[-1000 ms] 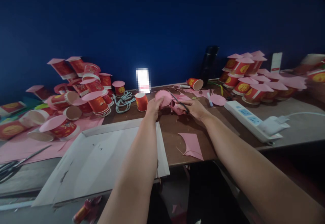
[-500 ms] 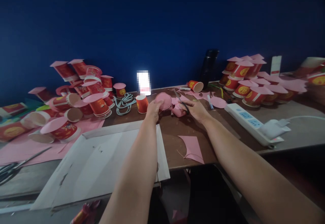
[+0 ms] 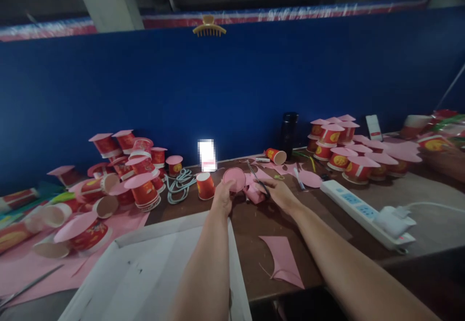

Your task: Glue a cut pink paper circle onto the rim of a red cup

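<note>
My left hand (image 3: 223,198) is closed on a round pink paper disc (image 3: 236,177), thumb on its face. In my right hand (image 3: 281,195) is a pair of scissors (image 3: 253,171), blades pointing away and to the left, close beside the disc. Curled pink paper (image 3: 255,194) lies between the two hands, partly under the scissors. A red paper cup (image 3: 205,187) stands upright left of my left hand. Nearer the table's front edge lies a pink paper offcut (image 3: 285,260) with a curved side. Another pink disc (image 3: 309,179) rests beyond my right hand, beside a marker (image 3: 299,179).
Red cups topped with pink discs stand in stacks at left (image 3: 142,191) and right (image 3: 340,161). A white tray (image 3: 152,267) lies front left. A power strip (image 3: 358,212) with a plugged charger is at right. A lit phone (image 3: 207,156) and dark bottle (image 3: 289,136) stand behind.
The head view has tilted up, so everything sits lower in the picture and more of the wall shows. Both hands keep their hold, with little visible movement over the table.
</note>
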Demonstrator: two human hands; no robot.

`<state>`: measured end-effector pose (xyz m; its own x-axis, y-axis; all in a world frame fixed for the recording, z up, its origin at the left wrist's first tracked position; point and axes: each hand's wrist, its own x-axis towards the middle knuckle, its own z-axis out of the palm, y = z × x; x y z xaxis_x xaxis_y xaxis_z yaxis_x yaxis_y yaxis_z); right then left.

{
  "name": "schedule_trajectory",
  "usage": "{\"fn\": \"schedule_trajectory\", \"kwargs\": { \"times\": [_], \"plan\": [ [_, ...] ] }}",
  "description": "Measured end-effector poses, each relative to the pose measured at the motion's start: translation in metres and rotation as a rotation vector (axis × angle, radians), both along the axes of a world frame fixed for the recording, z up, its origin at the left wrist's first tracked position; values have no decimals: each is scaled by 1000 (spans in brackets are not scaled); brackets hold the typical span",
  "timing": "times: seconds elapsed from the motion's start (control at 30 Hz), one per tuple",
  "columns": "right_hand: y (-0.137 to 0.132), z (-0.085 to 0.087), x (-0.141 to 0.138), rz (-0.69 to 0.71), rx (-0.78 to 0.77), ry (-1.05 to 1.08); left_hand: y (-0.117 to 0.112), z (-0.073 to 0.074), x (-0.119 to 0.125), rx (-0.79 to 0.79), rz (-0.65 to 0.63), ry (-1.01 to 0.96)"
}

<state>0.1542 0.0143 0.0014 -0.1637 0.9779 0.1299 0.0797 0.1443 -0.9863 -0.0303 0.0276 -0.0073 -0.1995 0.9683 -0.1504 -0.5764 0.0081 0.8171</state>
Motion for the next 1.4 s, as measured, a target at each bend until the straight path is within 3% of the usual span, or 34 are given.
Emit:
{"fn": "schedule_trajectory", "kwargs": {
  "times": [0.5,0.77,1.0,1.4],
  "plan": [
    [3,-6,2,-14,19,-38,-2,5,3,-64,83,-137],
    [2,-6,1,5,77,-149,-4,8,1,-150,93,-418],
    [3,-7,-1,33,65,-196,1,8,0,-93,100,-510],
    [0,-2,-3,27,105,-287,3,3,-1,-97,109,-422]
  ]
}}
